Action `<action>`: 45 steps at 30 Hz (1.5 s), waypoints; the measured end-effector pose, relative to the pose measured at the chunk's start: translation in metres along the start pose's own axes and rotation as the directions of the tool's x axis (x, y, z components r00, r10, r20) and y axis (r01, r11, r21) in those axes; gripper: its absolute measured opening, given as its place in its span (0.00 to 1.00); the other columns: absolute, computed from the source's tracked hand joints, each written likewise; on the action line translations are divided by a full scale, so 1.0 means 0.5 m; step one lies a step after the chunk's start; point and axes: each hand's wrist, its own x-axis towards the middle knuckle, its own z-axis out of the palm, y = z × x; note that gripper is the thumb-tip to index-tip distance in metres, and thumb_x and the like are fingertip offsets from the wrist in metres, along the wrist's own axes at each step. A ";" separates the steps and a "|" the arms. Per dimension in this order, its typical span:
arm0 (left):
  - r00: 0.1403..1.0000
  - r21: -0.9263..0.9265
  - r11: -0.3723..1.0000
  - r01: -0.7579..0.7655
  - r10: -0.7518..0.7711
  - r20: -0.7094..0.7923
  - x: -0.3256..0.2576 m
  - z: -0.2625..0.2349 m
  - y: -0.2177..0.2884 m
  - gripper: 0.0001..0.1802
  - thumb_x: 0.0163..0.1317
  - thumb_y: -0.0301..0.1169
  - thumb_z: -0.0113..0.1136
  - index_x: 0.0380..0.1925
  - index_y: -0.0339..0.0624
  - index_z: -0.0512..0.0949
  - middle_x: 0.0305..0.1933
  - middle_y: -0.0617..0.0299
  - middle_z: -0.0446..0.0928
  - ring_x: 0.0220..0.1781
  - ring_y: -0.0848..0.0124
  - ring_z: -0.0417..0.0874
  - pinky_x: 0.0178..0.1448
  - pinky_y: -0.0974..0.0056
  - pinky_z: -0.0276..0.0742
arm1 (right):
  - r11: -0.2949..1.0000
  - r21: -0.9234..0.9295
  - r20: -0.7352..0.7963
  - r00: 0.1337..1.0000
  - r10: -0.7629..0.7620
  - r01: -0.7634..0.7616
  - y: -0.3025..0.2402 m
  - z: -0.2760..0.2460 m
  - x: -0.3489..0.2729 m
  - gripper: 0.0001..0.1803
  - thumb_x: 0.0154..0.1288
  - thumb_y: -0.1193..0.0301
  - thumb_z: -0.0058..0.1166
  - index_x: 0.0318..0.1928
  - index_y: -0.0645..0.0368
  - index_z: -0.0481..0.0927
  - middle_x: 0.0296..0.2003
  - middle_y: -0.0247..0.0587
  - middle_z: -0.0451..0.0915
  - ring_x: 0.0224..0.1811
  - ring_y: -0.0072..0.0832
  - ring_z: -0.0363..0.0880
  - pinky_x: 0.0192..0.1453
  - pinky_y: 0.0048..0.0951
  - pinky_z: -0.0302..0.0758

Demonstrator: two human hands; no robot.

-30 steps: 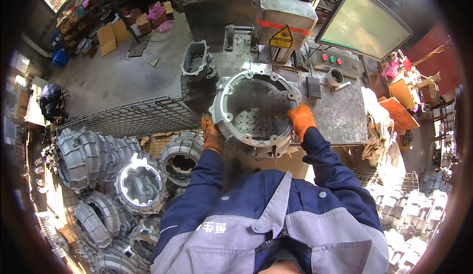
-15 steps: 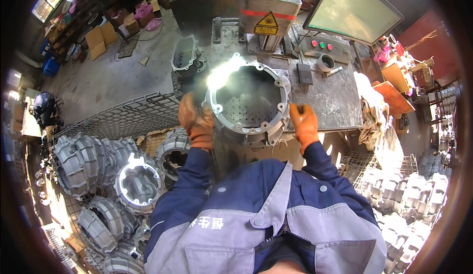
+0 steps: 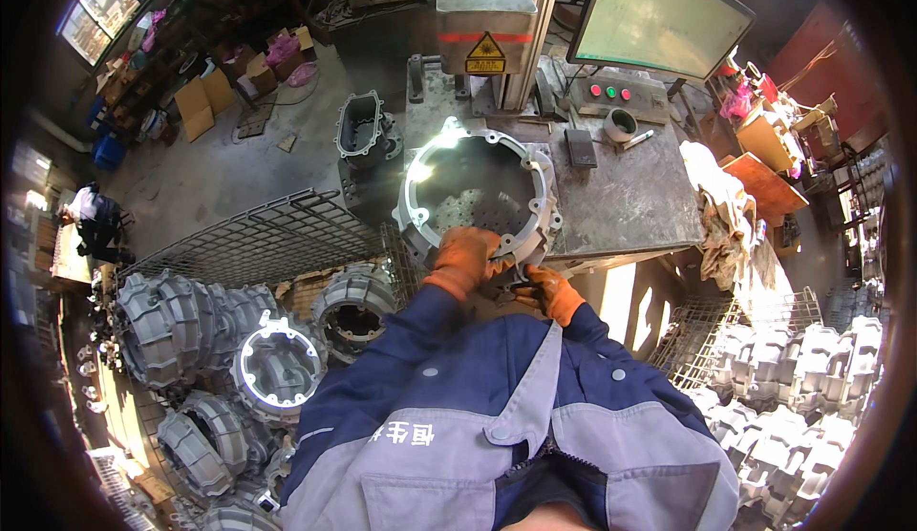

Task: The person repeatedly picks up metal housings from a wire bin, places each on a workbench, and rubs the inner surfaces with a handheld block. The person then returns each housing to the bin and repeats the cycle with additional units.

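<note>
A round grey metal housing [image 3: 547,173] with a bolt-holed rim stands on the workbench in front of me, sunlight glaring off its far left edge. My left hand [image 3: 466,259], in an orange glove, is closed over the near rim, its fingers curled toward the right. Just right of it and lower, my right hand [image 3: 552,294], also orange-gloved, is closed by the housing's near outer side. Its dark fingertips are bent inward, and what they pinch, if anything, I cannot make out. A smaller oblong metal casting [image 3: 363,128] stands beyond the housing to the left.
A marking machine head [image 3: 485,25] stands behind the housing, with a monitor [image 3: 659,20] and a button box [image 3: 621,96] to its right. A dark small box [image 3: 580,148] and a ring-shaped part [image 3: 620,126] lie on the bench. More housings [image 3: 167,326] fill a wire cage [image 3: 277,225] at left.
Both hands have left the housing's left and right sides and come together at its near side. The left hand moved right, the right hand moved left and nearer. The view shifted slightly.
</note>
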 end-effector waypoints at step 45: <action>0.996 0.076 0.993 -0.088 0.089 -0.003 0.021 0.013 -0.001 0.10 0.46 0.42 0.68 0.25 0.50 0.84 0.30 0.55 0.84 0.36 0.52 0.86 0.41 0.51 0.80 | 0.818 0.510 -0.097 0.927 0.361 -0.265 -0.072 0.011 -0.024 0.20 0.72 0.62 0.56 0.52 0.66 0.73 0.41 0.53 0.82 0.40 0.45 0.86 0.44 0.37 0.84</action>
